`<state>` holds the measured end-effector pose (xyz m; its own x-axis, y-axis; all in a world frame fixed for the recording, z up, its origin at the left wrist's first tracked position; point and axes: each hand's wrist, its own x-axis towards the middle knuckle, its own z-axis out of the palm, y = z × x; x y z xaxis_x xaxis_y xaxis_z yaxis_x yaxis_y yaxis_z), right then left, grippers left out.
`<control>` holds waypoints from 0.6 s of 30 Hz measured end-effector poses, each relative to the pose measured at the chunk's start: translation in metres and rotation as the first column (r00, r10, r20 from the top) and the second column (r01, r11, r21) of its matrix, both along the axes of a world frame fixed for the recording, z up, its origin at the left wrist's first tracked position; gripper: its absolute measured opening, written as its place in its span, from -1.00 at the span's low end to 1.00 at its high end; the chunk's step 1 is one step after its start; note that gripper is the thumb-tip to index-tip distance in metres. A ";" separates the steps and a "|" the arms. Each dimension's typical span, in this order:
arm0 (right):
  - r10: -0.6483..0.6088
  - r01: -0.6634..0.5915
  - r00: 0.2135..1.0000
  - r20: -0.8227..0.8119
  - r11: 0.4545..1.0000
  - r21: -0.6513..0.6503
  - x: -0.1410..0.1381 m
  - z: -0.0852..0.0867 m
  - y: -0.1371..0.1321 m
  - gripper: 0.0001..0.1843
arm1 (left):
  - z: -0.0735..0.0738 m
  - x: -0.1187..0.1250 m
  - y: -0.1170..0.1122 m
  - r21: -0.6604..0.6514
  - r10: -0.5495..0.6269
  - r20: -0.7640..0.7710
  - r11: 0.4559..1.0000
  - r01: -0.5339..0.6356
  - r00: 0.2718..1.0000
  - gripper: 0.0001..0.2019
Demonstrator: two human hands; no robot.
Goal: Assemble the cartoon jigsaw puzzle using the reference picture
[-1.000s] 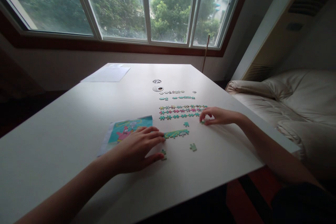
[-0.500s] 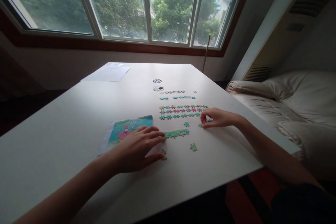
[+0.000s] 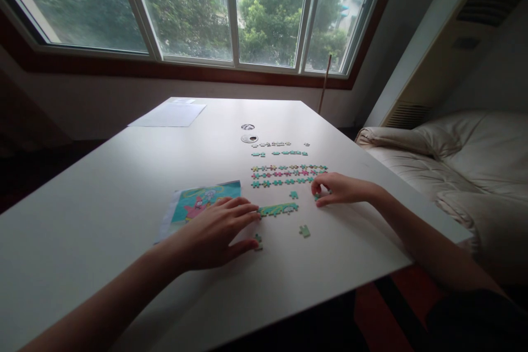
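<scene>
My left hand (image 3: 223,234) lies with its fingers spread, partly over a colourful cartoon picture sheet (image 3: 187,209). Its fingertips reach the left end of a joined strip of puzzle pieces (image 3: 280,209), and its thumb touches a loose greenish puzzle piece (image 3: 259,243). To the right, my right hand (image 3: 336,188) is closed in a pinch on a small teal puzzle piece (image 3: 317,197) at the table surface. Between the hands lie a single teal piece (image 3: 293,195) and a pale green piece (image 3: 304,231). Beyond them, several rows of loose pieces (image 3: 284,174) are laid out.
The white table (image 3: 103,214) carries two round cable-hole fittings (image 3: 249,138) behind the rows. White paper (image 3: 169,115) rests at the far left corner. A pale leather sofa (image 3: 416,154) stands to the right, and a window (image 3: 190,11) is ahead.
My right hand has shifted slightly left with the pinched puzzle piece. My left hand stays where it was.
</scene>
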<state>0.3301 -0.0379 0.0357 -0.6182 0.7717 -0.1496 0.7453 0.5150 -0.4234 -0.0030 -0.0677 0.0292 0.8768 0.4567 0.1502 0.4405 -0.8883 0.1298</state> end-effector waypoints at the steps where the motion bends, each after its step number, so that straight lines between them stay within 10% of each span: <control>1: 0.014 -0.014 1.000 -0.008 1.000 -0.015 -0.001 -0.001 0.000 -0.70 | 0.000 0.000 0.000 0.002 0.000 -0.004 1.000 0.001 1.000 -0.62; 18: -0.047 0.047 0.999 0.008 0.999 -0.003 -0.004 0.001 -0.001 -0.67 | -0.002 -0.001 0.001 0.012 0.001 -0.012 1.000 0.000 1.000 -0.62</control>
